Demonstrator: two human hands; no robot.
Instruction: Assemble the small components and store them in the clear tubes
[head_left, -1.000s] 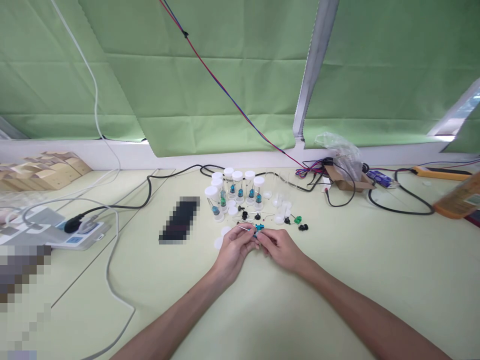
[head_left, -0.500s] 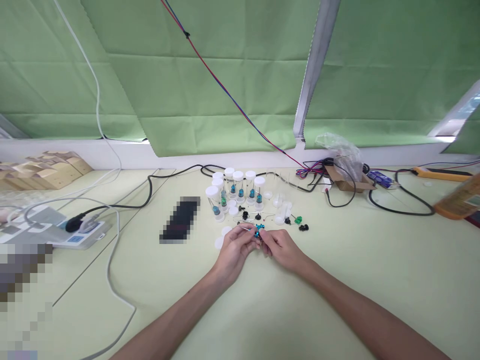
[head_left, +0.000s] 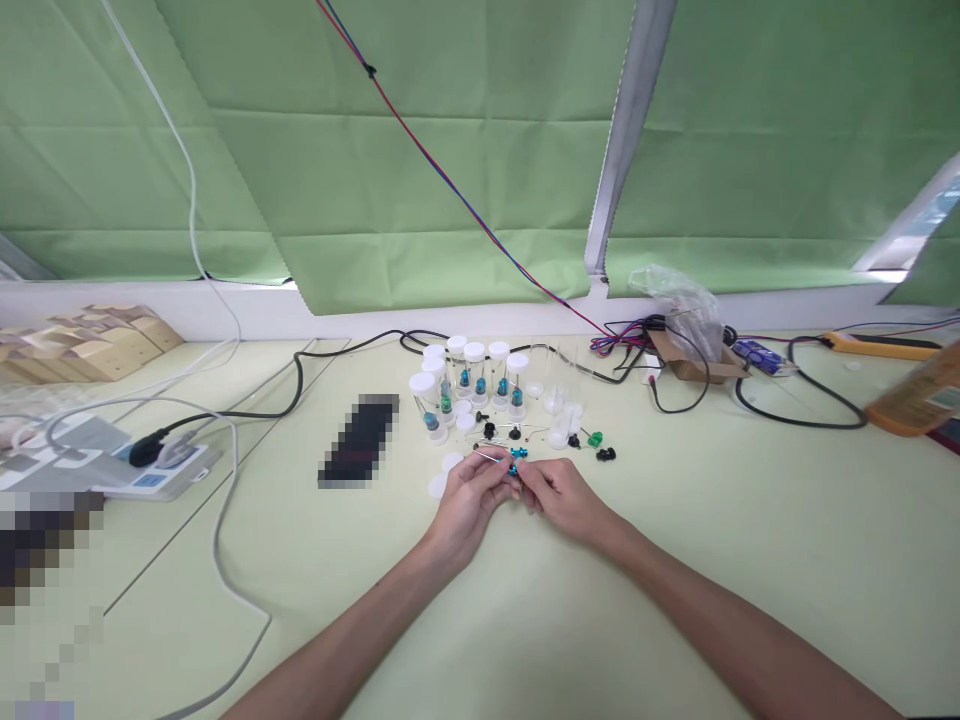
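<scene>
My left hand (head_left: 474, 497) is closed, its thumb and fingers pinching a small blue part (head_left: 514, 466) with a thin metal rod (head_left: 487, 455) sticking out to the left. From the other side my right hand (head_left: 556, 490) pinches at the same blue part, fingertips nearly meeting those of the left. Another bit of blue (head_left: 519, 452) shows just beyond the fingertips; whether it is joined to the held piece I cannot tell. Small black parts (head_left: 514, 432) and a green part (head_left: 595, 439) lie just past my hands. The fingers partly hide what they grip.
Several clear tubes with white caps (head_left: 474, 350) stand behind my hands, with blue or green parts inside. White round lids (head_left: 453, 461) lie nearby. A dark phone-like slab (head_left: 360, 440) is at left, beyond it a power strip (head_left: 176, 470). At right are a cardboard box (head_left: 697, 368) and cables.
Both hands stay in place, still pinching the blue part, which has turned slightly between the fingertips. The whole view has shifted a little.
</scene>
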